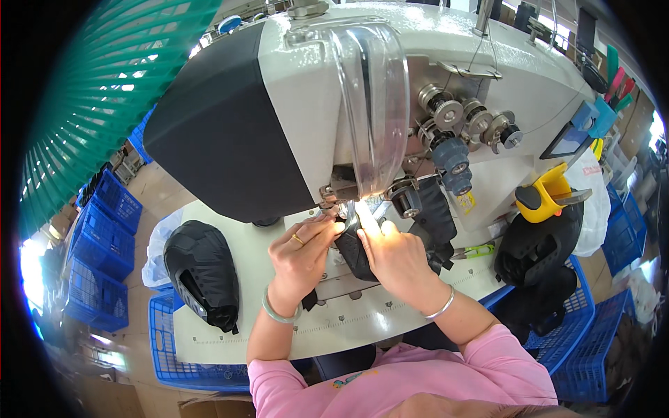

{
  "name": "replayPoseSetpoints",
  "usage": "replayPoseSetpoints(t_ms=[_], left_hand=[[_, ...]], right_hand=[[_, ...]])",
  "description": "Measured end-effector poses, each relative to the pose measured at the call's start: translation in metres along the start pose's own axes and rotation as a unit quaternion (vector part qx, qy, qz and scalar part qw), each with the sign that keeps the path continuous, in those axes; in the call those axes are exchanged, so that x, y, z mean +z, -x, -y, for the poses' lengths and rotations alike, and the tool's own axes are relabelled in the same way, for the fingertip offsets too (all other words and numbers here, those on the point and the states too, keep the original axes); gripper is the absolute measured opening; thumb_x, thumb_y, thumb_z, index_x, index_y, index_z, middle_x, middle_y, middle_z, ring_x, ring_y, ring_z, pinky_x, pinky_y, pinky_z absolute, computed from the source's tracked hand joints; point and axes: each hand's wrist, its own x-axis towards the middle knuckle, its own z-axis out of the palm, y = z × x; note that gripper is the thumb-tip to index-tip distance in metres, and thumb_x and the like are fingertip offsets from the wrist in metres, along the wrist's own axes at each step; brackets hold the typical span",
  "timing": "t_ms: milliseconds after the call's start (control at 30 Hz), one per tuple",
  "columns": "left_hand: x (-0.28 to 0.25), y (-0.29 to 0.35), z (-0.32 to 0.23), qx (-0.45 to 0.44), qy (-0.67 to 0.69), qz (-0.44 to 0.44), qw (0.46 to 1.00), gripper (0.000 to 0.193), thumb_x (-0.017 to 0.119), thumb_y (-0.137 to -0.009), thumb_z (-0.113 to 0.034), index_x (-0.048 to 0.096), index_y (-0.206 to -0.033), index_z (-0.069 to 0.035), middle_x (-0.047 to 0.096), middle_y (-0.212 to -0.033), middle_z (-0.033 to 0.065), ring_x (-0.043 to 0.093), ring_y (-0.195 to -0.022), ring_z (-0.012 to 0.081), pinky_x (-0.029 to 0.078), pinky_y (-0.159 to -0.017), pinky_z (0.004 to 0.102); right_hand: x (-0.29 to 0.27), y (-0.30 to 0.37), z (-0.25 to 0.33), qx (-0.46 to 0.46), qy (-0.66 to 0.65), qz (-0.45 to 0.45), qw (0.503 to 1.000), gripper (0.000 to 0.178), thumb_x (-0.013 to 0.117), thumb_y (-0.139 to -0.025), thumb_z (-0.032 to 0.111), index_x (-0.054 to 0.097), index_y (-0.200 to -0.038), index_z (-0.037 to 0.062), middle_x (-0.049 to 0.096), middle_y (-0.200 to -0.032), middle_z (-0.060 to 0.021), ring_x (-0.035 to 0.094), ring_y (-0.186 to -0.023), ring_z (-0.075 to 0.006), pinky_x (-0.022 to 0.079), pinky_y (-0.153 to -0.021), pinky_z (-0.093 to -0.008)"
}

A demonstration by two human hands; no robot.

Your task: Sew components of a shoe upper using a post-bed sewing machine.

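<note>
1. Black piece point(356, 259): centre of the frame, on the pale surface point(279, 339), just below the machine's point(446, 35) lit needle area. Glare there; the exact contact with the foot cannot be told.
2. Long axis: roughly up-down in the frame, upper end toward the needle area, broader end toward the wearer.
3. Left hand point(300, 252): comes in from the lower left. Thumb and forefinger are pinched together on the piece's upper left edge.
4. Right hand point(396, 259): comes in from the lower right. Thumb and forefinger grip the piece's upper right side; the undersides of the fingers are hidden.
5. Key relation: the piece lies between the two hands, its body below the left fingertips and left of the right thumb. Both hands touch it; the right overlaps it more, so I judge it the nearer.
6. Around: black shell point(202, 275) left on the surface; green snips point(474, 251) to the right; yellow holder point(547, 195) farther right.
</note>
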Motion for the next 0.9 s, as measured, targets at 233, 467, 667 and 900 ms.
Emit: replayPoseSetpoints(t_ms=[233,467,667,900], left_hand=[[0.005,-0.003,0.000,0.015,-0.034,0.000,0.999,0.021,0.074,-0.068,0.007,0.073,-0.087,-0.001,0.069,-0.085,0.0069,0.069,-0.075,0.0226,0.055,-0.063,0.0293],[0.007,-0.001,-0.005,0.080,-0.124,0.008,0.989,0.022,0.075,-0.070,0.003,0.071,-0.091,-0.002,0.065,-0.082,0.0053,0.067,-0.073,0.0210,0.055,-0.061,0.0297],[0.008,0.002,-0.008,0.119,-0.179,0.023,0.976,0.020,0.073,-0.073,0.001,0.070,-0.093,0.002,0.064,-0.086,0.0093,0.064,-0.072,0.0207,0.059,-0.066,0.0298],[0.007,-0.001,-0.005,0.129,-0.181,0.022,0.975,0.018,0.073,-0.073,0.001,0.070,-0.091,0.002,0.064,-0.086,0.0090,0.064,-0.072,0.0199,0.059,-0.066,0.0294]], right_hand=[[-0.004,-0.015,-0.019,-0.062,-0.035,-0.015,0.997,0.023,0.058,-0.094,0.024,0.064,-0.077,0.0084,0.061,-0.065,-0.0109,0.063,-0.052,-0.0269,0.050,-0.046,-0.0360],[0.006,-0.036,-0.048,-0.155,-0.019,-0.040,0.987,0.017,0.060,-0.085,0.023,0.064,-0.074,0.0107,0.061,-0.063,-0.0106,0.066,-0.063,-0.0280,0.052,-0.051,-0.0406],[0.010,-0.055,-0.055,-0.078,-0.112,0.061,0.989,0.022,0.062,-0.081,0.028,0.064,-0.075,0.0064,0.065,-0.068,-0.0140,0.063,-0.065,-0.0333,0.050,-0.060,-0.0422],[-0.001,-0.058,-0.045,-0.094,-0.039,0.073,0.992,0.030,0.060,-0.084,0.019,0.065,-0.112,0.0085,0.069,-0.099,-0.0110,0.067,-0.088,-0.0293,0.054,-0.072,-0.0396]])
